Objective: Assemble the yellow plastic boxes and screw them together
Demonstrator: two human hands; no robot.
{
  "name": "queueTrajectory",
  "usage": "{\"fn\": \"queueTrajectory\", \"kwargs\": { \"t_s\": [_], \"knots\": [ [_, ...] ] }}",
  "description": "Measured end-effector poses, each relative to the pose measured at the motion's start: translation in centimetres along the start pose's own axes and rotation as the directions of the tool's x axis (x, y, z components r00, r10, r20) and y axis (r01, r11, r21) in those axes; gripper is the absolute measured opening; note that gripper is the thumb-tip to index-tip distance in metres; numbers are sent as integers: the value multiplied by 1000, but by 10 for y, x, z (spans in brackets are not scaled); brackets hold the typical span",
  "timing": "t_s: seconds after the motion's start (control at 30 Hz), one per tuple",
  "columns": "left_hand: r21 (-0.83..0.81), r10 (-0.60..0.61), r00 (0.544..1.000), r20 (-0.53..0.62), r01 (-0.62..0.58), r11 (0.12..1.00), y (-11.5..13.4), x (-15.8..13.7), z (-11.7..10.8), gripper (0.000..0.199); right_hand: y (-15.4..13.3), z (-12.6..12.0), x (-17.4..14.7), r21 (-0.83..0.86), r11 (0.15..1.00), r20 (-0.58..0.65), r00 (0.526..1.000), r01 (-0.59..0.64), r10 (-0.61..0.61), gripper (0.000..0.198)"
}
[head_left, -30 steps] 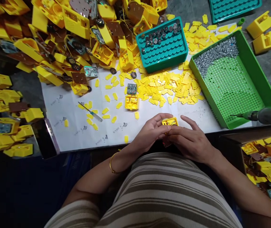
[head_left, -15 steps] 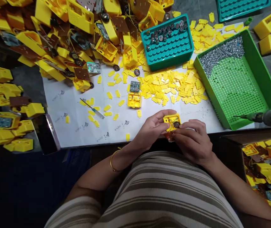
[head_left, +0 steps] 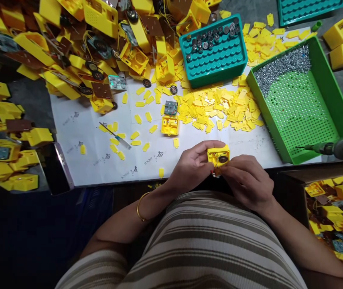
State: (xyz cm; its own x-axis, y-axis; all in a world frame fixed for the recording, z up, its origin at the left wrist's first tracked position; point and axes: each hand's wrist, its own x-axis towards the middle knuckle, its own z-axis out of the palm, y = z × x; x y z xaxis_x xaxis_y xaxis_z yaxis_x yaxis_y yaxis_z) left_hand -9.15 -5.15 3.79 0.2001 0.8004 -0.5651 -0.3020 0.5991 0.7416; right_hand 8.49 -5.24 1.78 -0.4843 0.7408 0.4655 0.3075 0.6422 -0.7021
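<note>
My left hand [head_left: 191, 166] grips a small yellow plastic housing [head_left: 218, 151] by its left side, just over the table's front edge. A round dark speaker [head_left: 222, 159] sits inside the housing. With its fingertips pinched together, my right hand [head_left: 248, 178] holds a small brownish board [head_left: 217, 171] at the housing's lower edge; my fingers partly hide it. On the table ahead lies another yellow housing [head_left: 170, 126] with a circuit board [head_left: 171, 107] beside it.
Small yellow plates [head_left: 213, 106] lie heaped mid-table. A teal tray [head_left: 216, 70] holds metal cells. Screws fill one end of a green basket [head_left: 306, 116], with an electric screwdriver [head_left: 324, 149] over it. A screwdriver [head_left: 120, 138] and a phone [head_left: 55, 168] lie left, below piled housings [head_left: 99, 20].
The housing has tilted in my left hand, and the speaker now lies inside it. My right fingers have shifted from the speaker to the brownish board below.
</note>
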Motion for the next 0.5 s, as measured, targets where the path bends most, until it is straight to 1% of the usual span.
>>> {"fn": "queueTrajectory", "kwargs": {
  "t_s": [0.13, 0.27, 0.4, 0.5],
  "knots": [
    [52, 52, 999, 4, -52, 997, -2, -2, -1, 41, 0, -3, 0, 47, 999, 11, 1000, 0, -1, 40],
    [112, 121, 992, 30, -123, 986, -2, -3, -3, 36, -4, -3, -1, 5, 999, -34, 999, -37, 37, 39],
    [169, 169, 982, 89, -182, 969, -4, -3, -7, 37, -6, 0, -2, -38, 998, -49, 997, -58, 56, 38],
    [184, 210, 964, 161, -239, 953, -5, -3, -11, 39, -6, 1, -3, -19, 998, -82, 995, -57, 55, 38]
  ]
}}
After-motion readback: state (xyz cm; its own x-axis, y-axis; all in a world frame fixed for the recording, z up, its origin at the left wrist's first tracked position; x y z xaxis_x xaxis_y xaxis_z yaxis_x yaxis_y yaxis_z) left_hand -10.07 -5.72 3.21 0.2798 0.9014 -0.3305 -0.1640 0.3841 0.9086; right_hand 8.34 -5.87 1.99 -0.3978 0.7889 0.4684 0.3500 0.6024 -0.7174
